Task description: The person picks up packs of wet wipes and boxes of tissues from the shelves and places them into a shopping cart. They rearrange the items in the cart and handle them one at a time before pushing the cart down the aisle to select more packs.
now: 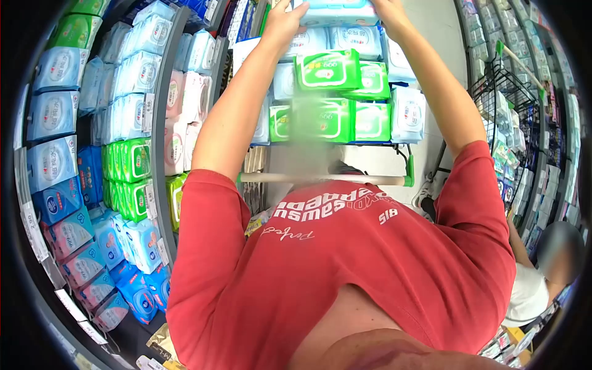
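Note:
At the top edge of the head view, a light blue pack of wipes (339,12) lies between my two hands. My left hand (283,21) is at its left end, with fingers bent against the pack. My right hand (391,15) is at its right end, partly cut off by the frame edge. Below it, a green pack (327,69) rests on top of stacked green and pale blue packs in a cart. The cart's pale handle (385,180) with green ends crosses in front of my red shirt.
Shelves of blue, green and pink packs (55,163) stand on the left. On the right are a black wire cart (493,92) holding goods, and more shelves. Another person (527,293) in white is at the lower right, by the shelves.

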Demonstrator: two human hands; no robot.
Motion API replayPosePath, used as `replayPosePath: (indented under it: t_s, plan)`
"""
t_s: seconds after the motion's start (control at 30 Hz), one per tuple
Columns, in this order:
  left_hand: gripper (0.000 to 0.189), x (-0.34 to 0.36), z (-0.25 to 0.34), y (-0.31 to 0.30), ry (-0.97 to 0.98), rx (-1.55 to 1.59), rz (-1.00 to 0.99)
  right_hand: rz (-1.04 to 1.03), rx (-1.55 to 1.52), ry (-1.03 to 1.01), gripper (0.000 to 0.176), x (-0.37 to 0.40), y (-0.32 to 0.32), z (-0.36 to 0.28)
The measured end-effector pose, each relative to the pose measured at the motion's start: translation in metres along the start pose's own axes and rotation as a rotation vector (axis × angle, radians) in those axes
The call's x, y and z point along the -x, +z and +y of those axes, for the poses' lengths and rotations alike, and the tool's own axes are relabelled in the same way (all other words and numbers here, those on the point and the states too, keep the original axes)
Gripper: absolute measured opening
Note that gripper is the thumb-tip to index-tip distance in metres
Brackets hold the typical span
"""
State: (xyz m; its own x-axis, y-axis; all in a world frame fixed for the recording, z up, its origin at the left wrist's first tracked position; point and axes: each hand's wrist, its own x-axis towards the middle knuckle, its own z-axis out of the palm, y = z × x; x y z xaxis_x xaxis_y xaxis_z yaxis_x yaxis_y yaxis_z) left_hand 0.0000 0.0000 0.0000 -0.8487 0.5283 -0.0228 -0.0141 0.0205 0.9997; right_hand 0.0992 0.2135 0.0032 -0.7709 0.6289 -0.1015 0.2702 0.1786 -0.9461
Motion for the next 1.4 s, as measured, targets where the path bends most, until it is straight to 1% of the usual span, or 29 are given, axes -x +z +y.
replayPosePath:
  t_s: [0.07, 0.1, 0.17, 0.2, 0.27, 0.3, 0.37, 0.4, 0.47, 0.5, 0.57, 0.6, 0.63, 0.67, 0.7, 0.77, 0.8, 0.83, 0.9, 0.93, 1.0, 1.03, 1.1, 1.17, 1.2, 1.3, 1.33, 1.37, 1.4]
  plan:
    - [0.059, 0.014, 0.015, -0.003, -0.127, -0.137, 0.040, 0.106, -0.100, 0.045, 0.059, -0.001, 0.014, 0.008]
    - [0.059, -0.015, -0.002, 0.015, -0.118, -0.107, 0.045, 0.106, -0.072, 0.029, 0.059, -0.033, -0.001, 0.017]
    - [0.058, -0.032, -0.026, 0.008, -0.008, 0.022, -0.023, -0.001, -0.109, 0.067, 0.058, -0.046, 0.001, 0.031]
    - [0.058, -0.031, -0.022, 0.006, -0.012, 0.015, -0.014, -0.012, -0.114, 0.068, 0.058, -0.047, 0.002, 0.028]
    - [0.057, -0.026, -0.008, 0.009, -0.114, -0.221, 0.044, -0.055, -0.007, 0.168, 0.061, -0.047, -0.001, 0.016]
    - [0.057, -0.029, -0.017, 0.010, -0.113, -0.221, 0.050, -0.060, -0.006, 0.165, 0.061, -0.047, 0.001, 0.019]
    - [0.056, -0.040, -0.045, 0.009, -0.019, 0.051, 0.045, 0.021, -0.101, -0.149, 0.066, -0.046, 0.008, 0.026]
    - [0.056, -0.040, -0.046, 0.007, -0.045, 0.044, 0.033, 0.015, -0.100, -0.153, 0.066, -0.041, 0.009, 0.021]
    - [0.058, -0.040, -0.047, 0.006, -0.042, 0.058, 0.054, 0.039, -0.025, 0.002, 0.071, -0.028, 0.010, 0.012]
    - [0.059, -0.037, -0.044, 0.007, -0.041, 0.072, 0.068, 0.030, -0.023, -0.005, 0.071, -0.021, 0.009, 0.005]
    - [0.055, -0.030, -0.036, 0.003, -0.047, 0.087, 0.101, -0.133, 0.663, -0.100, 0.069, -0.013, 0.005, -0.008]
    - [0.052, -0.024, -0.027, 0.000, -0.023, -0.070, 0.100, -0.139, 0.665, -0.112, 0.069, -0.023, 0.008, 0.004]
    - [0.048, -0.016, -0.020, -0.004, -0.002, -0.228, 0.102, 0.127, 0.498, -0.167, 0.064, -0.041, 0.014, 0.027]
    - [0.042, -0.008, -0.015, -0.008, 0.013, -0.180, 0.138, 0.386, 0.319, -0.218, 0.058, -0.050, 0.020, 0.039]
    - [0.042, -0.004, -0.016, -0.016, 0.014, -0.179, 0.154, 0.373, 0.317, -0.228, 0.058, -0.045, 0.021, 0.033]
    - [0.041, 0.006, -0.020, -0.043, 0.317, -0.223, 0.164, 0.574, 0.441, -0.762, 0.047, -0.020, 0.025, 0.007]
    - [0.040, 0.026, -0.002, -0.052, 0.190, -0.083, 0.146, 0.548, 0.432, -0.842, 0.043, -0.013, 0.030, -0.005]
    - [0.045, 0.033, -0.006, -0.070, 0.267, -0.117, 0.120, 0.516, 0.410, -0.925, 0.038, -0.006, 0.037, -0.018]
    - [0.023, 0.067, 0.007, -0.095, 0.410, -0.352, 0.276, 0.300, 0.417, -1.024, 0.028, 0.002, 0.053, -0.043]
    - [0.022, 0.084, 0.010, -0.109, 0.421, -0.399, 0.305, 0.149, 0.279, -1.054, 0.022, 0.012, 0.069, -0.053]
    - [0.020, 0.116, 0.010, -0.137, 0.429, -0.455, 0.394, -0.108, 0.282, -0.997, 0.020, 0.015, 0.105, -0.062]
    - [0.019, 0.141, 0.022, -0.148, 0.350, -0.493, 0.450, -0.199, 0.335, -0.923, 0.021, 0.047, 0.123, -0.087]
    - [0.019, 0.181, 0.031, -0.177, 0.326, -0.450, 0.503, -0.469, 0.221, -0.939, 0.024, 0.071, 0.167, -0.107]
    - [0.018, 0.222, 0.034, -0.198, 0.289, -0.486, 0.582, -0.677, 0.215, -0.865, 0.022, 0.107, 0.203, -0.122]
    - [0.018, 0.239, 0.035, -0.211, 0.317, -0.494, 0.607, -0.815, 0.165, -0.903, 0.021, 0.121, 0.221, -0.127]
    - [0.015, 0.286, 0.037, -0.243, 0.235, -0.499, 0.722, -1.019, 0.266, -1.026, 0.024, 0.185, 0.264, -0.161]
    - [0.016, 0.299, 0.031, -0.255, 0.255, -0.516, 0.769, -1.044, 0.324, -0.992, 0.025, 0.201, 0.278, -0.165]
    - [0.017, 0.306, 0.024, -0.263, 0.287, -0.510, 0.781, -1.119, 0.235, -1.077, 0.026, 0.210, 0.290, -0.162]
    - [0.020, 0.314, 0.020, -0.268, 0.301, -0.343, 0.740, -1.164, 0.210, -1.127, 0.025, 0.225, 0.299, -0.167]
